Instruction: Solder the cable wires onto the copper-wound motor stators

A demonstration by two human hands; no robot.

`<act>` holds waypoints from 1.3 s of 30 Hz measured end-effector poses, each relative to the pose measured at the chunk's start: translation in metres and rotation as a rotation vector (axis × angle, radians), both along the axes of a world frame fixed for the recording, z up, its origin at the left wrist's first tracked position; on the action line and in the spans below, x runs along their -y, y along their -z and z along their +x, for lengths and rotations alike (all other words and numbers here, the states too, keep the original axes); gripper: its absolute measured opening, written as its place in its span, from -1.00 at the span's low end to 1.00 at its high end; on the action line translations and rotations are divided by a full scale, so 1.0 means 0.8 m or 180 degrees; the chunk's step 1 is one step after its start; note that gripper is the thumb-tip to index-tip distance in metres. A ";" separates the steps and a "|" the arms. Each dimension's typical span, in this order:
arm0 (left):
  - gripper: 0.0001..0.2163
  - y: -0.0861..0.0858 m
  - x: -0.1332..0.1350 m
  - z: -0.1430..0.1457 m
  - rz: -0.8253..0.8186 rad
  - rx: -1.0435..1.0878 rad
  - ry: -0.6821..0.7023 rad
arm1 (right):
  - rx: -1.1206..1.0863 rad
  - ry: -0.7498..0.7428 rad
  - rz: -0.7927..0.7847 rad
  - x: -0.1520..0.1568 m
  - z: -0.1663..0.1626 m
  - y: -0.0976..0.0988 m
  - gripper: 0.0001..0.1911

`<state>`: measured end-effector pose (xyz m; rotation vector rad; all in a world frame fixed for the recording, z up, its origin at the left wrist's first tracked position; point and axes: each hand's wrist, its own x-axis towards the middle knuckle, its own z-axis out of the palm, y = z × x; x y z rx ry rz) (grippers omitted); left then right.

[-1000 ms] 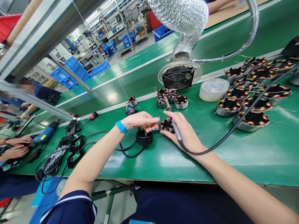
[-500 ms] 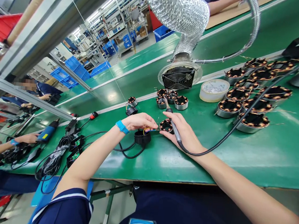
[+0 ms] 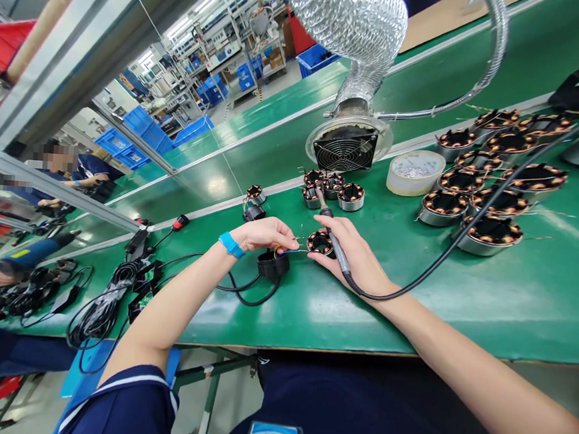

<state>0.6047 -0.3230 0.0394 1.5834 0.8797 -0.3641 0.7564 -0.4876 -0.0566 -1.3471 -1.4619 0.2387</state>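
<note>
My left hand [image 3: 267, 234] pinches thin coloured wires [image 3: 288, 249] between thumb and fingers. They come up from a round black housing [image 3: 272, 266] on the bench, with a black cable leading off it. Just right of those fingertips is a small motor stator [image 3: 319, 243] with copper windings. My right hand [image 3: 364, 255] wraps round a soldering iron [image 3: 338, 247], its tip pointing up and away towards other stators. The thumb of this hand lies at the near side of the small stator; whether it grips it, I cannot tell.
Several small stators [image 3: 351, 196] stand before a fume fan [image 3: 345, 149] with a foil duct. To the right are a white tub [image 3: 416, 173] and several larger stators [image 3: 491, 234]. The iron's cord [image 3: 430, 271] crosses the right side. Coiled cables [image 3: 105, 303] lie left, near a co-worker's blue tool [image 3: 30, 253].
My left hand has shifted slightly left with the wires, and the black housing has moved a little left too. The co-worker's hand and blue tool have swung left. My right hand stays nearly still.
</note>
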 end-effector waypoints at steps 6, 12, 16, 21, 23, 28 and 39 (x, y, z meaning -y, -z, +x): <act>-0.60 0.003 -0.005 -0.003 -0.0039 -0.0034 0.0012 | 0.0005 -0.0008 -0.0021 0.000 -0.001 -0.002 -0.35; -0.60 -0.002 -0.013 -0.010 -0.0272 -0.0032 0.0142 | 0.0020 -0.0059 -0.0061 0.000 -0.003 -0.004 -0.36; -0.59 -0.002 -0.013 -0.014 -0.0421 0.0057 -0.0009 | 0.0058 -0.0069 -0.0043 0.000 -0.003 -0.004 -0.37; -0.59 0.002 -0.011 -0.008 -0.0337 0.0108 0.0124 | 0.0033 -0.0057 -0.0017 0.000 -0.004 -0.003 -0.37; -0.61 0.004 -0.010 -0.004 -0.0282 0.0106 0.0158 | 0.0016 -0.0054 -0.0017 0.000 -0.004 -0.003 -0.38; -0.60 0.012 -0.009 -0.002 -0.0129 -0.0004 -0.0080 | 0.0019 -0.0043 -0.0014 -0.001 -0.003 -0.003 -0.38; -0.54 0.005 -0.008 -0.009 0.0205 0.0053 0.0440 | 0.0031 -0.0080 -0.0042 0.000 -0.004 -0.003 -0.37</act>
